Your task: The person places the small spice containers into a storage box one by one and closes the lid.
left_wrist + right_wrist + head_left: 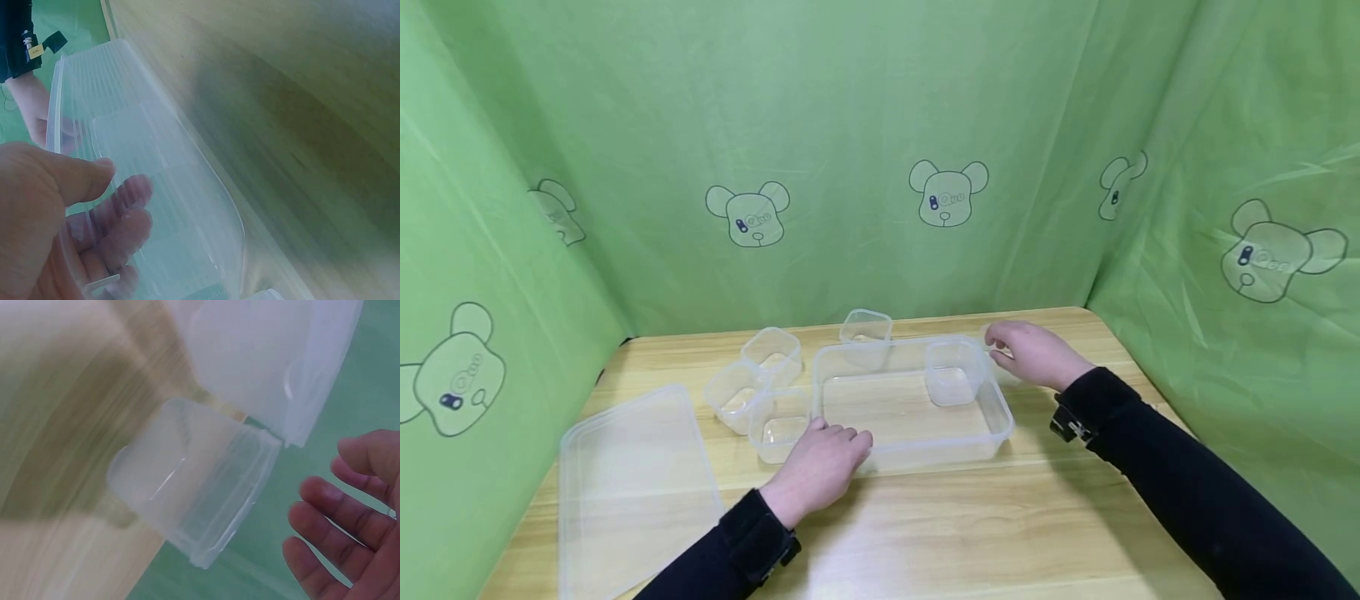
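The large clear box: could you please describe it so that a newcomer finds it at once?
Look midway along the wooden table. The large box stands there, its near rim gripped by the left hand. It is much longer than the small cups at its left.

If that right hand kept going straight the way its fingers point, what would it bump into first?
The right hand would probably meet the small, clear, round-cornered plastic container first. In the right wrist view, it sits ahead of the hand, though the depth between them is unclear.
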The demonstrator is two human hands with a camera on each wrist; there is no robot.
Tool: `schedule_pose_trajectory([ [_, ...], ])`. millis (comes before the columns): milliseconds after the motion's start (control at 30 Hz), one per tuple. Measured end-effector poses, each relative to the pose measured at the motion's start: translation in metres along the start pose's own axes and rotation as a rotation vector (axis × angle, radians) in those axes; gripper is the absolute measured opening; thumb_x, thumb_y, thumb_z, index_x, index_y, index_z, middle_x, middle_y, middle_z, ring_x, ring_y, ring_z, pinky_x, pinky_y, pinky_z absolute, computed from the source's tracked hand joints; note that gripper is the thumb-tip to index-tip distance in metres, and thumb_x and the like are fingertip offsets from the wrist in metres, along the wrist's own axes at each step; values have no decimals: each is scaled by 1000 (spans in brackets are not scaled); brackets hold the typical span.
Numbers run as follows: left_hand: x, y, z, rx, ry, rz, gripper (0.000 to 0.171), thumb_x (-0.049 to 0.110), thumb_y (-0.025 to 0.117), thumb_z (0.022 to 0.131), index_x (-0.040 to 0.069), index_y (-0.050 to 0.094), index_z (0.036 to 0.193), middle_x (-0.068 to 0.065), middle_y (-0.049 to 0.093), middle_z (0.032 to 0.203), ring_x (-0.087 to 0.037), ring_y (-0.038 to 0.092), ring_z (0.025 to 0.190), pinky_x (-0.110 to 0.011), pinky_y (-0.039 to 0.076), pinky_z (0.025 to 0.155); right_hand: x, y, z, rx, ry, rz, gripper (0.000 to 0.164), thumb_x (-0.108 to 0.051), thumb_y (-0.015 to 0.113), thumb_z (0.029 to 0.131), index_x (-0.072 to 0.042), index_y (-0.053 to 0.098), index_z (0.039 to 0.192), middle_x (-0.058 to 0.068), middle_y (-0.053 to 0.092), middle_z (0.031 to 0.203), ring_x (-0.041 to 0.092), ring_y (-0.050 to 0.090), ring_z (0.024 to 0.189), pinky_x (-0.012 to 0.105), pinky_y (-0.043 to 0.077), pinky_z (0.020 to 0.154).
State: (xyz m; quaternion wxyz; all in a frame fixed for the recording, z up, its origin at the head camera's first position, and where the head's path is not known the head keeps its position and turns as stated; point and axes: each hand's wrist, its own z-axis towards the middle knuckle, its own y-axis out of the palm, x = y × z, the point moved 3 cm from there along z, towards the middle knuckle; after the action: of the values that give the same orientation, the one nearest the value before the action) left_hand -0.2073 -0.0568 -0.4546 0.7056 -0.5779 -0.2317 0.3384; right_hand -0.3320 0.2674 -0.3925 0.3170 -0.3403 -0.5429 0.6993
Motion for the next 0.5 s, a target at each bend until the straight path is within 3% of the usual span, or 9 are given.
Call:
schedule_pose_trajectory([
  [233, 0, 0, 0, 13, 7, -1, 15, 26, 58, 101, 19, 53, 89, 7, 55, 71, -11, 55, 65, -25, 23, 62, 8, 7, -2, -28, 29, -5, 22, -9, 70, 91, 1, 66, 111, 15, 69, 106, 32, 65, 99, 50, 52, 89],
  [500, 0, 0, 1, 5, 3, -2, 14, 25, 59, 100, 19, 53, 89, 8, 56, 72, -11, 56, 65, -25, 22, 63, 11, 13, -1, -40, 34, -11, 26, -7, 71, 90, 2, 65, 115, 17, 69, 106, 33, 66, 97, 50, 53, 85],
])
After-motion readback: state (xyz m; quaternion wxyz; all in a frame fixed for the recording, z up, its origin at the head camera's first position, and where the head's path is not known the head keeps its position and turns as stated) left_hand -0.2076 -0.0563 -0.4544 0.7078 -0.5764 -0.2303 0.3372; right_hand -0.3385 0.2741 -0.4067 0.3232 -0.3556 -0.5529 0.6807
